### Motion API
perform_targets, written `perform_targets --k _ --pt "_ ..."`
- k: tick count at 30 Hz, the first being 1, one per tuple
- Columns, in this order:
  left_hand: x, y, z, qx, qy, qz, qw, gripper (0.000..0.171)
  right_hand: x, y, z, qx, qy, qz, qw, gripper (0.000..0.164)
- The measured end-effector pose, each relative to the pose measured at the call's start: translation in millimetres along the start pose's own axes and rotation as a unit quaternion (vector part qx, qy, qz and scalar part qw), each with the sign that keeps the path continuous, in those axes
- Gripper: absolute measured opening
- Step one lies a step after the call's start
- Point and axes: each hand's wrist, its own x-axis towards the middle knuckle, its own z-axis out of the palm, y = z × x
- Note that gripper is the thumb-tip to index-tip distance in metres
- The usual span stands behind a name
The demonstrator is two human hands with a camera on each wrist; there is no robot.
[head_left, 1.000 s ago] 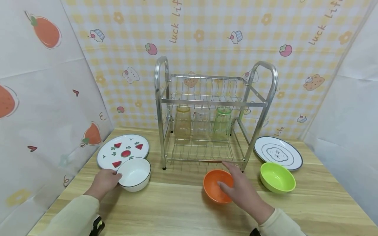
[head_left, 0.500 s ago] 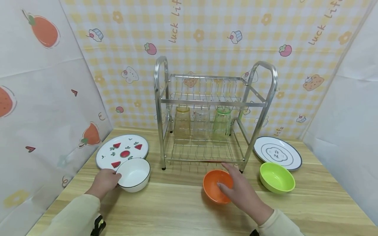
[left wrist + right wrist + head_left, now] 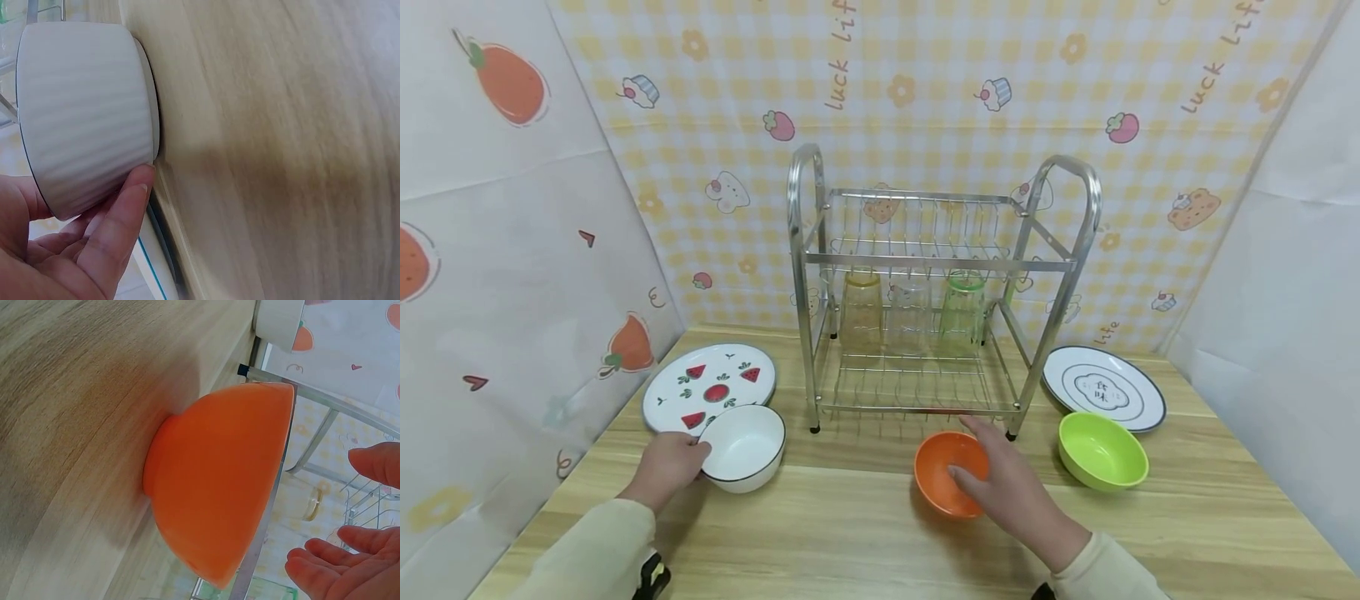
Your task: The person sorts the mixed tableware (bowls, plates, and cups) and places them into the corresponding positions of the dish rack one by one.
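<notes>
At the left, my left hand point(image 3: 668, 467) pinches the rim and side of a white bowl point(image 3: 87, 112) with a dark rim line. In the left wrist view the thumb is at the rim and the fingers press the outer wall near the base. The bowl stands upright, overlapping the front of a white watermelon-print plate point(image 3: 670, 389). My right hand point(image 3: 1011, 483) hovers over the right side of an orange bowl point(image 3: 219, 469), thumb and fingers spread. In the right wrist view those fingers are apart from the orange bowl, which rests on the wooden table.
A two-tier metal dish rack point(image 3: 940, 263) stands behind the bowls. On its lower tier are an upside-down yellow glass point(image 3: 862, 317), a clear glass point(image 3: 910, 321) and a green glass point(image 3: 962, 321). To the right are a lime-green bowl point(image 3: 1103, 458) and a white plate point(image 3: 1138, 396) with a dark rim.
The left hand and white bowl have shifted slightly right and toward me relative to the watermelon-print plate. The right hand keeps its place over the orange bowl.
</notes>
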Motion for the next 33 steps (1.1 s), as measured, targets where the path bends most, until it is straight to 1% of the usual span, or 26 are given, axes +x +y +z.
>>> perform_targets --k 4,8,11,17,20,28,30,33 --pt "-2.1 2.9 1.3 0.001 -0.002 0.003 1.0 0.03 -0.3 -0.4 0.4 -0.002 0.004 -0.004 1.0 0.064" --pt "-4.2 5.7 3.8 0.003 -0.008 0.004 1.0 0.031 -0.9 0.3 2.0 -0.008 0.019 -0.025 0.999 0.055" --pt "-6.8 8.0 6.2 0.004 -0.007 0.013 0.9999 0.031 -0.9 1.0 3.7 -0.013 0.027 -0.04 0.999 0.048" --pt "-13.9 16.2 9.9 0.009 -0.003 0.033 0.9994 0.032 -0.2 0.0 5.5 -0.014 0.024 -0.042 0.999 0.047" --pt "-17.3 21.3 11.5 0.012 -0.004 0.04 0.9991 0.032 -0.7 -2.6 6.0 -0.012 0.023 -0.055 0.998 0.047" --pt "-24.3 35.1 17.5 0.021 0.005 0.068 0.9975 0.029 -0.1 -8.9 8.5 -0.037 0.021 -0.115 0.992 0.04" --pt "-25.8 38.4 19.4 0.02 0.007 0.077 0.9968 0.028 0.7 -10.6 8.8 -0.046 0.02 -0.137 0.989 0.039" --pt "-28.0 44.1 22.6 0.016 0.011 0.089 0.9959 0.028 1.5 -14.1 8.7 -0.066 0.023 -0.179 0.981 0.039"
